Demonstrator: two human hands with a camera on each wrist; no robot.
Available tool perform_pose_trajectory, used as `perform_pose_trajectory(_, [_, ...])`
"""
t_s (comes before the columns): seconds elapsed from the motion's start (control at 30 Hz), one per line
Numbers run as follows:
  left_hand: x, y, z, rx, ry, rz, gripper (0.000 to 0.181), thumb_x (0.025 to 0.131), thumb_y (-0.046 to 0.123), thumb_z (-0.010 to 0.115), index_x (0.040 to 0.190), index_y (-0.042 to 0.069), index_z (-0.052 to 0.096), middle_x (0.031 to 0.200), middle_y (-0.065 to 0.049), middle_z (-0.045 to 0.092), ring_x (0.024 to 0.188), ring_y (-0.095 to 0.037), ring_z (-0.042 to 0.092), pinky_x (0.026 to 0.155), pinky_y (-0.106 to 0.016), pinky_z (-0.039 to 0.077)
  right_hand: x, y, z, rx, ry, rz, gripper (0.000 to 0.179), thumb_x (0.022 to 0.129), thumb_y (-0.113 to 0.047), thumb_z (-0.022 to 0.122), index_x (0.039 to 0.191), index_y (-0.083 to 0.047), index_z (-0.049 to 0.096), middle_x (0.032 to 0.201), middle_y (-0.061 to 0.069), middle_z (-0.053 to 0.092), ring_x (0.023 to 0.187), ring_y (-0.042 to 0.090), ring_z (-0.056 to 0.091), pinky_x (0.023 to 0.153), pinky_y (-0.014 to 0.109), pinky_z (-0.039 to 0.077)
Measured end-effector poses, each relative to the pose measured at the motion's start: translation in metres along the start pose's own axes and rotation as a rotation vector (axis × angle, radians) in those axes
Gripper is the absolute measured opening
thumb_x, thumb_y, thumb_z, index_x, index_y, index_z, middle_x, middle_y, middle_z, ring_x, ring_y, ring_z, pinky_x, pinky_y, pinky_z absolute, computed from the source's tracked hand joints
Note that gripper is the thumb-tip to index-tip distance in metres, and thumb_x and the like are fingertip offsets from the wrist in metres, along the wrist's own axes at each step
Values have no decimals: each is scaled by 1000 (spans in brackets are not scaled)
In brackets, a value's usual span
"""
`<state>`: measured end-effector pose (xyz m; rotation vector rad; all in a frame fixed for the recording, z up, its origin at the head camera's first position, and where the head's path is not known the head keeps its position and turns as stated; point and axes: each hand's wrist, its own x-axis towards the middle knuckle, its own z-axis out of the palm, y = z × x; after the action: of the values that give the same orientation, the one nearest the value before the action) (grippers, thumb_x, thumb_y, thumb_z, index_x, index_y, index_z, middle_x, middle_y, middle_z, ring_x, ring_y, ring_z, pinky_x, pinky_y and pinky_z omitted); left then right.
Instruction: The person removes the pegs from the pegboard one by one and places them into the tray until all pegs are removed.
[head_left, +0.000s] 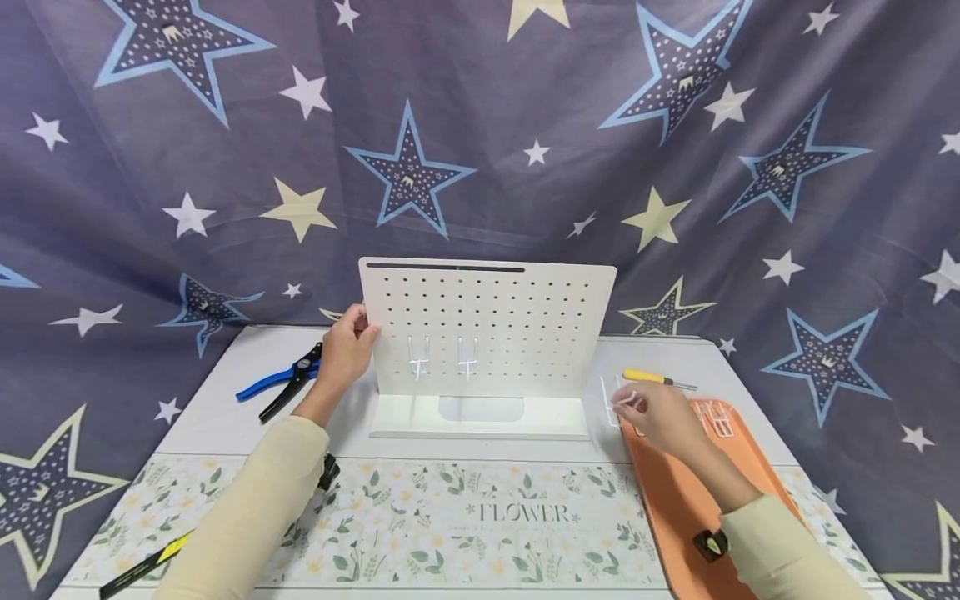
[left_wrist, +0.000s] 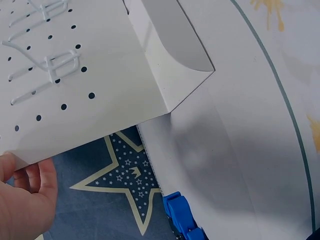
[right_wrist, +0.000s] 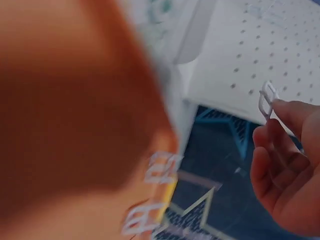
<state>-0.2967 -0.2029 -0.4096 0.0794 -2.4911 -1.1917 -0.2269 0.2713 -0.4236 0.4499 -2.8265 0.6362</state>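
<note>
A white pegboard [head_left: 540, 354] with a folded base stands upright at mid-table. My left hand [head_left: 349, 348] grips its left edge, thumb on the front and fingers curled behind it. Two white wire hooks hang on the board's left half; one hook [left_wrist: 52, 70] shows close up in the left wrist view. Right of the board, my right hand [head_left: 663, 417] pinches another white wire hook [right_wrist: 262, 102] between thumb and fingertips, over the far left end of an orange tray [head_left: 667, 525]. In the right wrist view, that hook overlaps the board's edge.
Several more wire hooks [head_left: 722, 419] lie at the tray's far end. Behind the tray is a screwdriver [head_left: 645, 377] with a yellow handle. Blue-and-black pliers [head_left: 288, 379] lie left of the board. A black-and-yellow tool [head_left: 146, 568] sits by the left sleeve. A star-patterned curtain [head_left: 487, 208] hangs behind.
</note>
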Motion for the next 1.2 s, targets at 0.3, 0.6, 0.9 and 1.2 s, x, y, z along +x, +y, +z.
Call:
perform_pose_trajectory(0.3, [1,1,1,-11,-7,-22,17,105,19,56,116,7,58,110,-17,67,96,-31,58,84,-42,46,-42,37,0,6,-109,16,4,92,-17,74,89,-17,77,78,-11,70,69,2,59,61,23,48])
perform_pose_trajectory(0.6, [1,0,1,-3,-8,-31,18,105,19,55,117,7,58,114,-18,68,99,-33,60,87,-45,47,-61,50,4,-1,-170,16,11,88,-17,78,82,-26,74,71,-18,66,65,-5,56,61,21,47])
perform_pose_trajectory(0.9, [2,-1,2,2,-16,-27,18,105,19,55,119,7,58,115,-19,69,102,-34,61,89,-47,48,-65,54,5,-33,-240,10,15,88,-15,76,80,-27,73,68,-19,66,63,-7,55,59,20,45])
perform_pose_trajectory(1.2, [3,-1,1,-1,-19,-33,18,105,20,56,118,8,58,115,-18,67,103,-33,60,91,-48,48,-65,58,5,-15,-297,11,11,89,-15,74,84,-24,73,72,-18,67,68,-7,57,62,21,47])
